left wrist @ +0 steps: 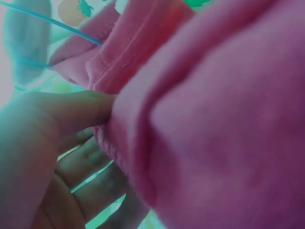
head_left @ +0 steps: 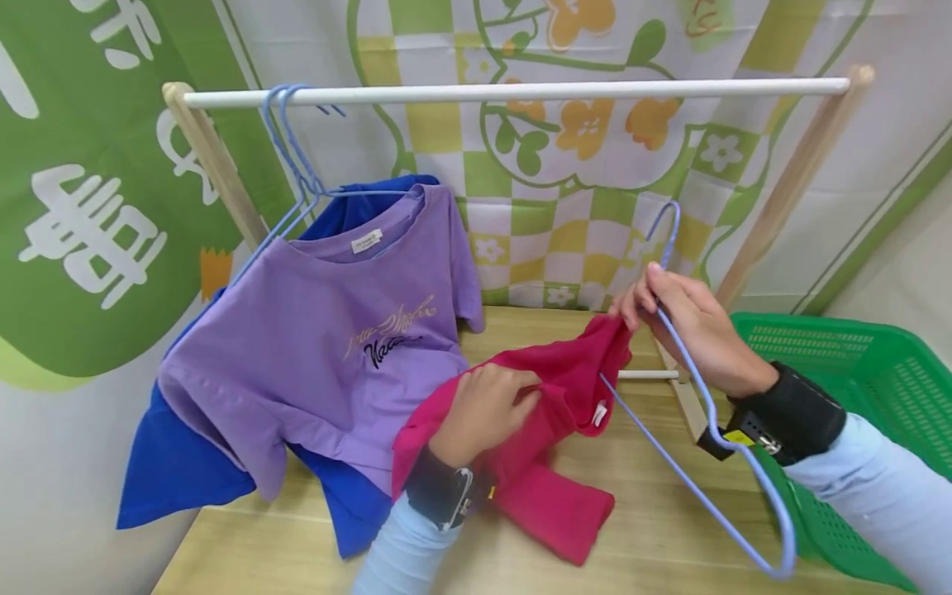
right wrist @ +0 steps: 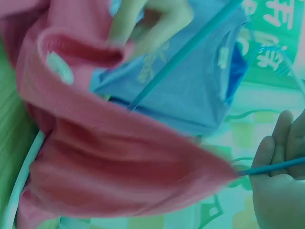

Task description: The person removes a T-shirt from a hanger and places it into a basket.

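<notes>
My left hand point(head_left: 487, 409) pinches the fabric of a crimson T-shirt point(head_left: 554, 413) between thumb and fingers, near its neck opening in the left wrist view. A white label shows inside the shirt's collar. My right hand point(head_left: 687, 330) holds a blue wire hanger point(head_left: 675, 227) just below its hook. One end of that hanger is inside the shirt, and the other end sticks out bare to the right. The far edge of the shirt lies close to my right fingertips. In the right wrist view the hanger's wire crosses the right hand's fingers point(right wrist: 267, 155).
A purple T-shirt point(head_left: 312, 306) and a blue garment point(head_left: 178, 471) hang on hangers at the left of the rack's white rail point(head_left: 513, 92). Wooden posts point(head_left: 796, 186) hold the rail above a wooden tabletop point(head_left: 654, 529). A green basket point(head_left: 870, 335) stands at the right.
</notes>
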Demonstrator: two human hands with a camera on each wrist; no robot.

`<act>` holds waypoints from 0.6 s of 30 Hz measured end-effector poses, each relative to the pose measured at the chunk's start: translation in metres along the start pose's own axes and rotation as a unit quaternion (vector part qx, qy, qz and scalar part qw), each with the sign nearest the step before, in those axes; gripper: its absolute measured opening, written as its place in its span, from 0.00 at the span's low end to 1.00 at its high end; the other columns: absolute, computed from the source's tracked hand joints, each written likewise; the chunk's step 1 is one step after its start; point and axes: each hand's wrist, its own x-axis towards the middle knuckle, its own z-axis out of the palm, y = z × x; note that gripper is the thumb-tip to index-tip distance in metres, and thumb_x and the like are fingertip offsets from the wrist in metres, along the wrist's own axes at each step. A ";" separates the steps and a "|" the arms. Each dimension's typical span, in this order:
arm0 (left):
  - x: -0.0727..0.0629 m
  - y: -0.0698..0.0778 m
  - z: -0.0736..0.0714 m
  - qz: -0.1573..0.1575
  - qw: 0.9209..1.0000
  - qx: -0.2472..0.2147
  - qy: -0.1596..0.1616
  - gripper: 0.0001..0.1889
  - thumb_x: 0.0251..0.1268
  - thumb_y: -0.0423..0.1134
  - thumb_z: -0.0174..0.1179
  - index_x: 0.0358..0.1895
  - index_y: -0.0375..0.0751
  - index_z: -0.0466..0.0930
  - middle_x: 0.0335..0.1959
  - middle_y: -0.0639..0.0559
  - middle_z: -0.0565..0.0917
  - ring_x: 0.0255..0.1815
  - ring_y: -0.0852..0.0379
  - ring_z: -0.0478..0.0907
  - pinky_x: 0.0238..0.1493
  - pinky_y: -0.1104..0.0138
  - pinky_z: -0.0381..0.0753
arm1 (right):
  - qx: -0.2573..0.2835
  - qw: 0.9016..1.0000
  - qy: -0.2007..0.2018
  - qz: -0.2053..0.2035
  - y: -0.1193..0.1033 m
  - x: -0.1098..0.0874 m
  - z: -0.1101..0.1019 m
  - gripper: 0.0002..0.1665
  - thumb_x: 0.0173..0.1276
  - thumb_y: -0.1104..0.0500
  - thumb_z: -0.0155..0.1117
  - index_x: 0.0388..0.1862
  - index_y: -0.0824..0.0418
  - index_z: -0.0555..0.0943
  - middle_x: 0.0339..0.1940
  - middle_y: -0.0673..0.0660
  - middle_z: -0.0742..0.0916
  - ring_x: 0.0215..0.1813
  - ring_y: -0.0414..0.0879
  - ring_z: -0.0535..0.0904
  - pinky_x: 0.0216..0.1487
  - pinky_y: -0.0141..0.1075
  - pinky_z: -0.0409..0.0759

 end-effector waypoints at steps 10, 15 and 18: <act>0.004 -0.006 0.005 -0.014 1.000 -0.011 -0.006 0.07 0.69 0.43 0.69 0.46 0.56 0.93 0.35 0.56 0.92 0.40 0.54 0.89 0.30 0.59 0.82 | 0.043 0.998 -0.024 -0.026 -0.068 -0.013 -0.021 0.23 0.90 0.58 0.25 0.30 0.62 0.59 0.28 0.58 0.75 0.47 0.54 0.80 0.62 0.38 0.78; 0.004 -0.007 0.004 -0.012 1.000 -0.011 -0.010 0.06 0.69 0.42 0.68 0.44 0.56 0.93 0.33 0.56 0.91 0.40 0.54 0.89 0.28 0.60 0.80 | 0.044 0.996 -0.034 -0.067 -0.096 0.013 -0.036 0.24 0.90 0.60 0.28 0.30 0.65 0.62 0.28 0.61 0.77 0.46 0.55 0.80 0.63 0.41 0.77; 0.003 -0.008 0.005 -0.014 1.000 -0.011 -0.012 0.07 0.69 0.42 0.68 0.45 0.56 0.93 0.34 0.56 0.91 0.40 0.54 0.89 0.28 0.61 0.80 | 0.040 0.997 -0.007 -0.069 -0.104 0.035 -0.042 0.24 0.90 0.57 0.36 0.29 0.66 0.64 0.27 0.62 0.79 0.44 0.55 0.80 0.61 0.40 0.79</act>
